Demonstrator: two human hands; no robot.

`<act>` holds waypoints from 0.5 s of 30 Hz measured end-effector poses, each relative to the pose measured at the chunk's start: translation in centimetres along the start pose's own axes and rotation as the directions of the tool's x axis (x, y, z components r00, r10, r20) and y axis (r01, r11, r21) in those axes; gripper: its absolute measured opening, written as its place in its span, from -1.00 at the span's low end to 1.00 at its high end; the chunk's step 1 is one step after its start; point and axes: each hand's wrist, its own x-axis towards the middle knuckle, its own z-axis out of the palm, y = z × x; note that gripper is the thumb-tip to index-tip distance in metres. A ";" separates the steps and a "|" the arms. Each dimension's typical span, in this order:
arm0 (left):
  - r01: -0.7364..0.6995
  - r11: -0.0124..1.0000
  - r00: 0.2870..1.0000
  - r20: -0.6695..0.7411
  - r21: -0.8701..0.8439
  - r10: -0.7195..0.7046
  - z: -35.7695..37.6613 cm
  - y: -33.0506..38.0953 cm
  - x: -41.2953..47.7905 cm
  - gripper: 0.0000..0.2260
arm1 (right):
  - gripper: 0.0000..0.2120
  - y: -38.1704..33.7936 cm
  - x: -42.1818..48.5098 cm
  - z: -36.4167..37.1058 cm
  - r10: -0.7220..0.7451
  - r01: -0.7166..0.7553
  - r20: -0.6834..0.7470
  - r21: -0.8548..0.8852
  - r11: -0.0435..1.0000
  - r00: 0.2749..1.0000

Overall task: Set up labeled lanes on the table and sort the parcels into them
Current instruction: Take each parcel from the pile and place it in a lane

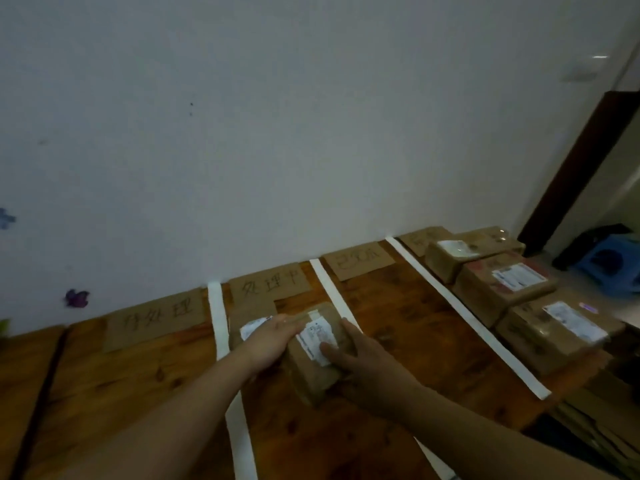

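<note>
1. Down at 6 o'clock, both forearms reach in over the wooden bench [398, 306], which is split into lanes by white tape strips [464, 313].
2. Right in the middle, the left hand [273, 341] lies flat against the left side of a brown parcel [317, 355], and the right hand [360, 355] wraps its right side, thumb pressed on the white shipping label. So both sets of fingers are grasping that parcel, which sits in the second lane from the left.
3. Tucked behind it toward 11 o'clock is another parcel [251, 322], mostly hidden by the left hand.
4. Over at 3 o'clock, the far-right lane holds a row of three labelled boxes [498, 289] running away from me, with one more box behind them by the wall.
5. Up at 12 o'clock, along the wall, there's a cardboard sign [268, 282] at the head of each lane with handwritten characters, kinda blurry.
6. Way off at 2 o'clock, a blue stool [609, 265] sits on the floor.
</note>
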 end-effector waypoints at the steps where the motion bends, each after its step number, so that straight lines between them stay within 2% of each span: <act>1: 0.001 1.000 0.999 -0.047 0.013 -0.001 0.3 -0.2 0.7 -0.60 | -0.40 1.0 1.2 0.3 -0.027 0.026 -0.003 -0.041 0.999 1.000; 3: 0.023 0.994 0.993 -0.116 0.104 -0.011 1.0 -0.8 2.3 -0.44 | -0.47 3.1 3.5 1.0 -0.041 0.046 0.032 -0.178 0.983 0.999; 5: 0.052 0.977 0.988 -0.155 0.207 -0.019 1.4 -1.7 3.9 -0.38 | -0.49 4.8 5.6 1.7 0.005 0.008 0.085 -0.161 0.987 0.996; 7: 0.069 0.965 0.974 -0.227 0.253 -0.010 0.9 -2.4 5.4 -0.43 | -0.49 6.4 7.7 2.7 0.000 0.011 0.100 -0.118 0.993 0.995; 8: 0.088 0.930 0.961 -0.276 0.356 0.014 0.4 -3.1 6.1 -0.46 | -0.50 7.2 8.7 3.2 -0.003 0.012 0.092 -0.099 0.995 0.996; 10: 0.204 0.725 0.948 -0.318 0.658 0.021 -0.6 -4.8 6.9 -0.42 | -0.50 8.8 10.8 4.0 0.027 -0.021 0.082 -0.065 0.998 0.996; 11: 0.257 0.623 0.951 -0.307 0.739 -0.028 -0.9 -5.6 7.1 -0.38 | -0.50 9.5 11.7 4.4 0.042 -0.037 0.085 -0.061 0.997 0.995; 12: 0.296 0.568 0.951 -0.291 0.768 -0.102 -1.1 -6.3 7.2 -0.34 | -0.50 10.0 12.5 4.8 0.053 -0.047 0.095 -0.064 0.997 0.994; 15: 0.335 0.569 0.942 -0.256 0.751 -0.216 -1.2 -7.5 7.5 -0.31 | -0.50 10.6 14.5 6.5 0.045 -0.034 0.141 -0.081 0.996 0.989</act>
